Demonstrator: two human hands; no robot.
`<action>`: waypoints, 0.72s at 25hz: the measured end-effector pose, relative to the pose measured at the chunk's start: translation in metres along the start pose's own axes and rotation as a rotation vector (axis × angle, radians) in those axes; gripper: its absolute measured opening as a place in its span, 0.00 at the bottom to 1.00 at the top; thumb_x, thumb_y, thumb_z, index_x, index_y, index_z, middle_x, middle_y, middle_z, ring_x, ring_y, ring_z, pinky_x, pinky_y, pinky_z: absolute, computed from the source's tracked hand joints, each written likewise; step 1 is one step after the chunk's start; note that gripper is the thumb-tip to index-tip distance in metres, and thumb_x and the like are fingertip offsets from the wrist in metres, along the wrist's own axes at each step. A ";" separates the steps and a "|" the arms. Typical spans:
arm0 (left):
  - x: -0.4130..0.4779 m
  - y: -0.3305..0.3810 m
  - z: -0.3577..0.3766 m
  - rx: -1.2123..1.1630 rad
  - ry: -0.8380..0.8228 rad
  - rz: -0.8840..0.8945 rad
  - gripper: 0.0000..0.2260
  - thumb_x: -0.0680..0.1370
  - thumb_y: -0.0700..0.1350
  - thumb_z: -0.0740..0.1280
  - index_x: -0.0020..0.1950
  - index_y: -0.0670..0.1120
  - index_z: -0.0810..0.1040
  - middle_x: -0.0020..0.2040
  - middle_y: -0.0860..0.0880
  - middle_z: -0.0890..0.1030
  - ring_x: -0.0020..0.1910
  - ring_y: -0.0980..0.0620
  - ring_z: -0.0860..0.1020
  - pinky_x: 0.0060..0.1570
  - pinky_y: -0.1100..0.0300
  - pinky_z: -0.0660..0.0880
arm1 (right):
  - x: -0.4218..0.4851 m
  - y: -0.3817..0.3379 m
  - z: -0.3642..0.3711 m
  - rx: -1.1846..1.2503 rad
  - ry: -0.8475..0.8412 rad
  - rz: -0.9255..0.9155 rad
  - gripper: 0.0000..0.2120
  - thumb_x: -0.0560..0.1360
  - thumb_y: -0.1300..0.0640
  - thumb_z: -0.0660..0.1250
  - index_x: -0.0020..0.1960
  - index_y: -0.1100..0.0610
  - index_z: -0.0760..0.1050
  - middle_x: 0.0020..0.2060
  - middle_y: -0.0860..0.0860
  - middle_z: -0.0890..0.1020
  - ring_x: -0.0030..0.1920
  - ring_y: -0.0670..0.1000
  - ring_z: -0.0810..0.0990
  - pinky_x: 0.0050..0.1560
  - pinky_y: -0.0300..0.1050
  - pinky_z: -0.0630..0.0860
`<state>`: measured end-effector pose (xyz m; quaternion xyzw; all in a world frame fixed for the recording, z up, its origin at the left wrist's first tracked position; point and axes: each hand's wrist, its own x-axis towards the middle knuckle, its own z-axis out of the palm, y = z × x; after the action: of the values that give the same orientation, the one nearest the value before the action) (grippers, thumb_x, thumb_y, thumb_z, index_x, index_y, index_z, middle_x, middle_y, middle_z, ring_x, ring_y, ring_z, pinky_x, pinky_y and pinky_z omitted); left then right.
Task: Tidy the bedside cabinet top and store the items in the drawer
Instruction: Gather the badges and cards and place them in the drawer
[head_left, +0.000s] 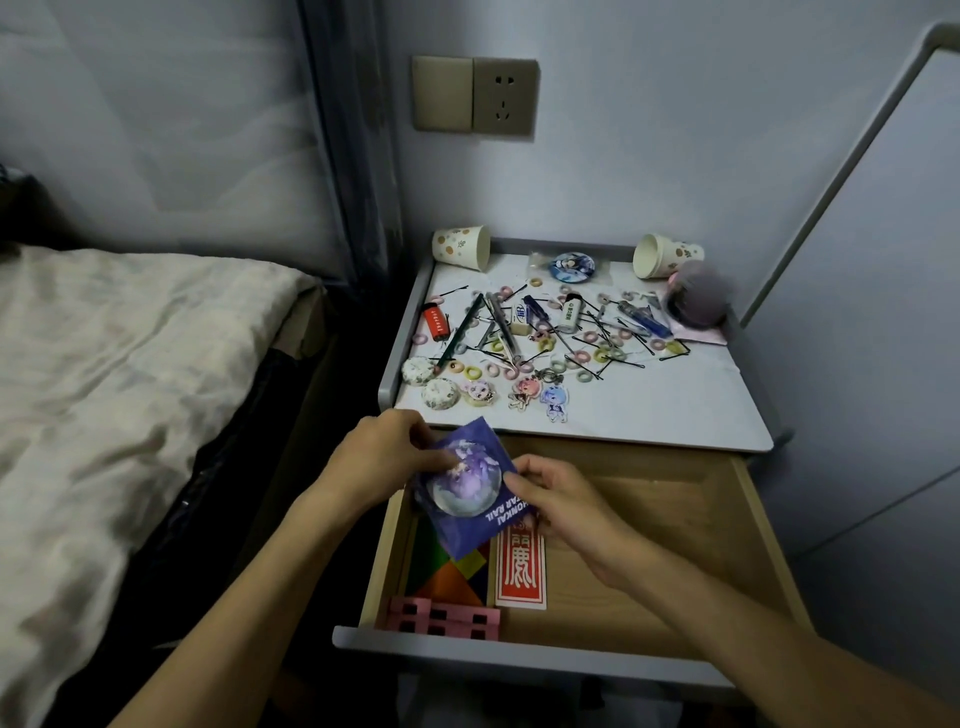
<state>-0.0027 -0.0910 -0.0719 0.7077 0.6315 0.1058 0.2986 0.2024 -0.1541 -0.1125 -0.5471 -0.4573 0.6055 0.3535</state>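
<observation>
The left hand (384, 457) and the right hand (561, 499) are each pinching an opposite edge of a purple printed badge packet (470, 483), holding it just above the left side of the open drawer (753, 519), over a coloured tangram tray (452, 571) and beside a red card (521, 571). The packet is probably handling as light and flat, its glossy wrapper likely slippery around a stiffer round centre, so gripping edges or corners is looking safest. Behind it, the cabinet top (675, 410) is carrying hair ties (602, 354), bobby pins (631, 364) and two tipped paper cups (462, 247).
</observation>
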 end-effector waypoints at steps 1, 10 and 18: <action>0.000 0.000 0.001 -0.008 -0.044 0.017 0.15 0.70 0.56 0.76 0.50 0.50 0.80 0.44 0.54 0.80 0.43 0.56 0.79 0.42 0.56 0.79 | 0.001 0.001 -0.002 -0.023 0.007 -0.016 0.09 0.81 0.59 0.61 0.53 0.65 0.76 0.36 0.54 0.77 0.27 0.43 0.69 0.28 0.32 0.65; 0.007 -0.011 0.013 0.072 -0.155 -0.138 0.16 0.72 0.58 0.73 0.48 0.46 0.79 0.44 0.48 0.83 0.41 0.50 0.82 0.42 0.53 0.81 | 0.007 0.015 -0.004 0.017 -0.156 0.112 0.05 0.79 0.61 0.65 0.50 0.61 0.79 0.31 0.51 0.79 0.27 0.43 0.73 0.28 0.32 0.68; 0.023 -0.018 0.035 0.308 -0.112 -0.191 0.12 0.79 0.49 0.60 0.57 0.44 0.76 0.58 0.41 0.79 0.54 0.40 0.78 0.45 0.54 0.73 | 0.031 0.049 0.009 -0.353 -0.231 0.295 0.10 0.82 0.59 0.59 0.45 0.55 0.76 0.39 0.49 0.82 0.38 0.44 0.80 0.44 0.39 0.76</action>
<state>0.0046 -0.0785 -0.1151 0.6868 0.6869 -0.0602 0.2301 0.1924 -0.1434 -0.1689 -0.5884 -0.5085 0.6197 0.1057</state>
